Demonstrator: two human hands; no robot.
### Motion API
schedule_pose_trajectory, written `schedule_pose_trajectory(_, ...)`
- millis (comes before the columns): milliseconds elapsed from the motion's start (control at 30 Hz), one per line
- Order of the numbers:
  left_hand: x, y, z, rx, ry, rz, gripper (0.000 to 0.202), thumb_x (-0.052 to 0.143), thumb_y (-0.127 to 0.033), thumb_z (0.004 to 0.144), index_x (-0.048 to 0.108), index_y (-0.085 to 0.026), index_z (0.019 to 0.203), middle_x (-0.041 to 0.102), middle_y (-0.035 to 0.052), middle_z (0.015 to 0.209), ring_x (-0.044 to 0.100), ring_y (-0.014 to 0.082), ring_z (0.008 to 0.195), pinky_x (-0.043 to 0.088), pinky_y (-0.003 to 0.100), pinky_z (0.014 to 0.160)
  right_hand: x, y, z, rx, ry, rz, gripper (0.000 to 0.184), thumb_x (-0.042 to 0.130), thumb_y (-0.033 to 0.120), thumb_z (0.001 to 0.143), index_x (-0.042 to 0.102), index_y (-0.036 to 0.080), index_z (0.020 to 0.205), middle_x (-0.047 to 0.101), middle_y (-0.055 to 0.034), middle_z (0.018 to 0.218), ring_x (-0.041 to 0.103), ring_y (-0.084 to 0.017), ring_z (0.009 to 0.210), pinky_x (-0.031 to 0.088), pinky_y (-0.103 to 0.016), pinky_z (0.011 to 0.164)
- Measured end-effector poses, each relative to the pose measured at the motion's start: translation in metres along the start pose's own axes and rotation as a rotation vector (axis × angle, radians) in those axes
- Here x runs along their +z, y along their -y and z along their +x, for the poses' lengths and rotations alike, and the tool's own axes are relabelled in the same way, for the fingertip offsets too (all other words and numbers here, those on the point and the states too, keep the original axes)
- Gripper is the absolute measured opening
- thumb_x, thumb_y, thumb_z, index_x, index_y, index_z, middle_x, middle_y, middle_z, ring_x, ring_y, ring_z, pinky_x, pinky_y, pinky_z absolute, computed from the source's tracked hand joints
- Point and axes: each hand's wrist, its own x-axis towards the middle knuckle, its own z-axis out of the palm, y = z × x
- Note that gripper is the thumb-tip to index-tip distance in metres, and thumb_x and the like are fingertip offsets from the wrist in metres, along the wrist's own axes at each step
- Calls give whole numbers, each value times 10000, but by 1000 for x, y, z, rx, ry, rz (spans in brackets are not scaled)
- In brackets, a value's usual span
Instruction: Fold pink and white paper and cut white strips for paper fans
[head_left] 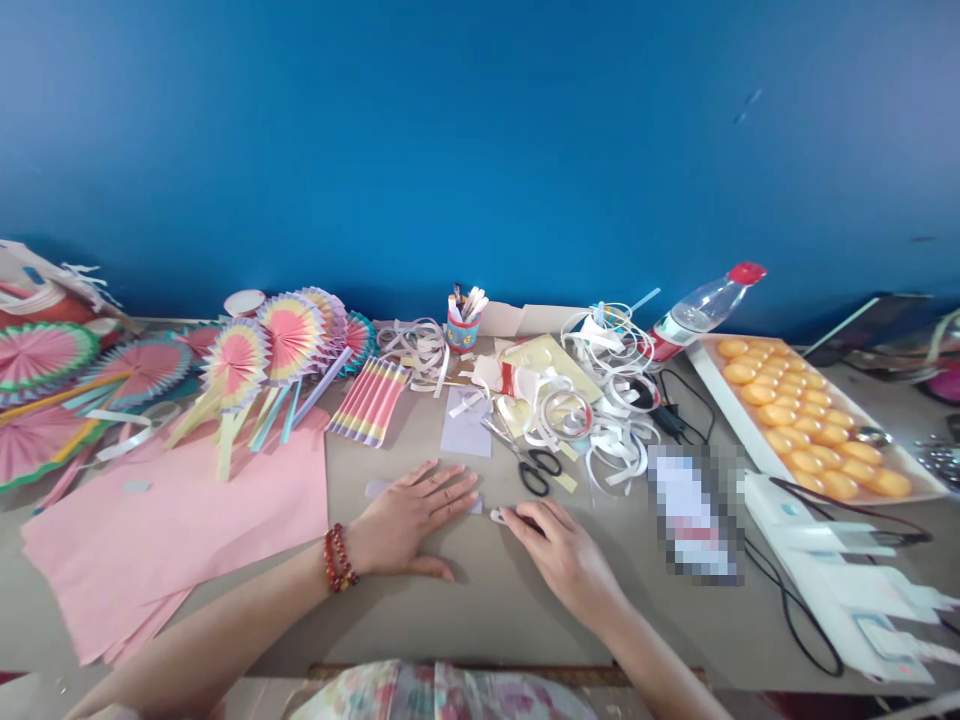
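My left hand (416,515), with a red bead bracelet on its wrist, lies flat with fingers stretched over a narrow lavender paper strip (376,488). The strip's ends show on both sides of the hand. Just to the right, my right hand (559,555) is closed around a small object with a white tip (497,516); its kind is hidden by the fingers. Beyond the right hand are black-handled scissors (535,474), lying open on the table. A lavender sheet (465,424) and a pleated pink, yellow and purple paper (369,402) lie behind the left hand.
Pink sheets (202,500) and several folded paper fans (236,365) cover the left side. Curled white strips (619,440) and a pen cup (463,330) are at the back. Rightward are a bottle (697,310), a box of orange pieces (810,410) and a power strip (817,580).
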Motion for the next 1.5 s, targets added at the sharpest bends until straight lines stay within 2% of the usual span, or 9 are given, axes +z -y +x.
schedule_pose_trajectory(300, 1, 0, 0, 11, -13, 5, 902, 439, -719, 865, 172, -191, 1545, 258, 113, 1578, 193, 294, 1465, 85, 492, 1193, 3, 2, -4, 2, 11, -24, 379, 372, 139, 980, 611, 245, 1255, 649, -76, 983, 608, -191, 907, 513, -303, 830)
schedule_pose_trajectory(633, 1, 0, 0, 8, 17, 12, 909, 394, -738, 871, 146, -187, 1550, 219, 105, 1590, 166, 290, 1472, 21, 482, 1195, 1, 3, -5, -15, -21, -26, 363, 385, 119, 973, 628, 223, 1221, 646, -75, 965, 602, -190, 884, 511, -296, 818)
schedule_pose_trajectory(833, 3, 1, -1, 18, -7, 12, 902, 418, -721, 873, 152, -187, 1549, 242, 113, 1583, 177, 292, 1470, 54, 486, 1197, 9, 6, -8, -14, -49, -60, 363, 379, 100, 973, 626, 199, 1221, 633, -76, 960, 593, -189, 869, 510, -294, 801)
schedule_pose_trajectory(1033, 2, 1, -1, 9, 32, 26, 927, 373, -753, 868, 115, -186, 1554, 188, 98, 1599, 153, 293, 1475, 40, 485, 1198, 12, 8, -9, -24, -89, -59, 355, 404, 88, 963, 623, 194, 1221, 626, -71, 934, 594, -181, 840, 506, -290, 799)
schedule_pose_trajectory(1500, 3, 1, -1, 3, 36, 24, 934, 373, -759, 864, 95, -198, 1557, 156, 91, 1606, 137, 297, 1478, 38, 488, 1198, 18, 19, -6, -7, -121, -54, 343, 376, 107, 983, 632, 166, 1202, 628, -81, 930, 586, -189, 842, 512, -315, 793)
